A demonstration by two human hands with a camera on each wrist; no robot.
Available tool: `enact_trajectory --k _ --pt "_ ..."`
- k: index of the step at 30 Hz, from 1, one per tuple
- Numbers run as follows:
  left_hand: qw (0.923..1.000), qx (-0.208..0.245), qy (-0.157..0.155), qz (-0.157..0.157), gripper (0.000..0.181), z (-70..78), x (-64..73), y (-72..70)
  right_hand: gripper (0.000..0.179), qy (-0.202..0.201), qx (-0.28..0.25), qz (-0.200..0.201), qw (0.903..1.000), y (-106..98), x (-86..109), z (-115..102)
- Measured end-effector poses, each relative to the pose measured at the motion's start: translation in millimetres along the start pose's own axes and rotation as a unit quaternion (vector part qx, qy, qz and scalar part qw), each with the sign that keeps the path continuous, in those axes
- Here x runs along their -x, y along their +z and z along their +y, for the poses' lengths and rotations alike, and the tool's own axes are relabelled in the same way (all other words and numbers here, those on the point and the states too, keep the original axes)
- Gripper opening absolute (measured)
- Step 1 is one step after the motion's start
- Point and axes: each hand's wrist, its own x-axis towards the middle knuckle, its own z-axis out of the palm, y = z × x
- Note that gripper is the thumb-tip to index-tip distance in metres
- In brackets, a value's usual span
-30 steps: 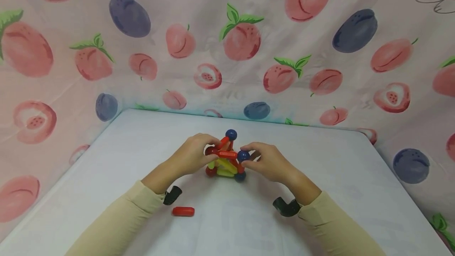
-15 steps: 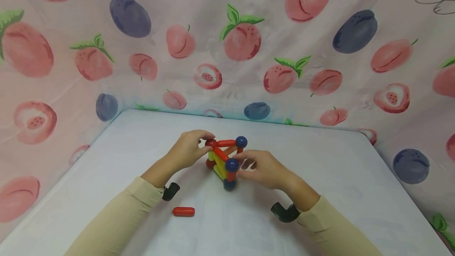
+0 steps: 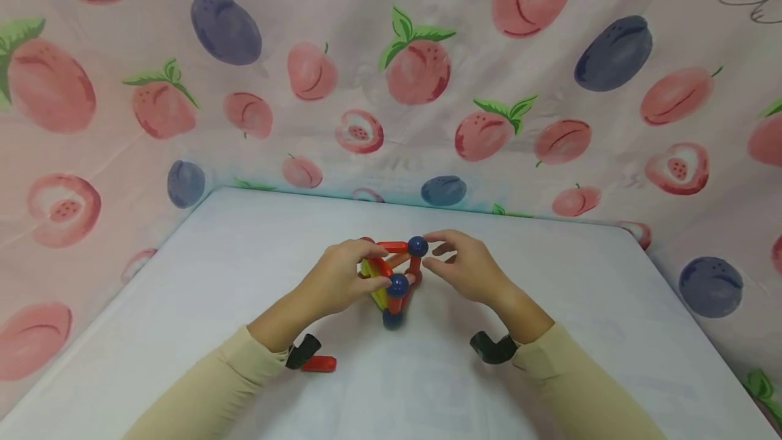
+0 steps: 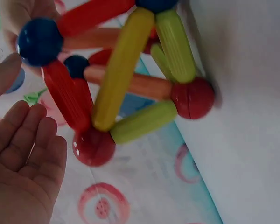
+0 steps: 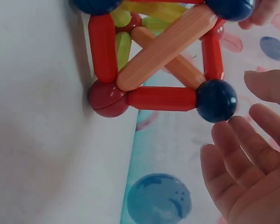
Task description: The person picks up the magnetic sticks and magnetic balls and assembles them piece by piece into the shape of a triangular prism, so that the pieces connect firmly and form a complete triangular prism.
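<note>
A cube-like frame (image 3: 394, 247) of magnetic sticks and balls stands on the table, with red, yellow, green and orange sticks joined by red and blue balls. My left hand (image 3: 342, 277) is at its near left side. The thumb tip is at the near blue ball (image 3: 398, 284), and the fingers extend over the top; in the left wrist view they lie loosely apart from the sticks. On the far right my right hand (image 3: 467, 265) has its fingertips against another blue ball (image 5: 216, 101), the thumb held away from it. The left hand partly hides a red ball (image 4: 94, 147).
A loose red stick (image 3: 320, 364) lies on the white table (image 3: 391, 392) near the left wrist, partly covered by the black wrist mount (image 3: 303, 352). A fruit-print cloth (image 3: 366, 87) hangs behind and beside the table.
The frame has been turned so another side faces me. My left hand has left the red ball for the near blue ball; the right hand has moved back to the far blue ball.
</note>
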Motion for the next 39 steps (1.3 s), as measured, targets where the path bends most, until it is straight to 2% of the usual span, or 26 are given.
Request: enact_trajectory --k 4,9,14,19,23,32,39 --pt "0.9999 0.011 0.0 -0.006 0.046 9.4 1.0 7.1 0.043 0.01 0.012 -0.009 0.9998 2 -7.1 3" --pt "0.9997 0.002 -0.009 -0.024 0.05 14.9 -0.6 12.8 0.048 0.007 0.003 -0.037 0.9993 5 -15.2 5" --pt "0.9997 -0.012 -0.004 -0.02 0.051 14.3 -0.9 15.2 0.049 0.0 -0.001 -0.065 0.9979 5 -19.9 6" --pt "0.9997 -0.009 -0.004 -0.024 0.048 12.3 -0.1 15.3 0.043 0.007 0.001 -0.067 0.9977 5 -20.0 6" --pt "0.9994 -0.01 -0.005 -0.033 0.045 6.5 3.8 9.3 0.041 0.004 -0.002 -0.066 0.9978 4 -16.6 5" --pt "0.9994 -0.029 0.015 -0.009 0.031 -18.7 8.2 -8.7 0.035 -0.001 -0.006 -0.059 0.9982 5 3.5 -1" --pt "0.9997 -0.02 -0.006 -0.01 0.029 -25.1 4.7 -13.1 0.028 -0.022 0.018 -0.041 0.9987 12 11.0 -12"
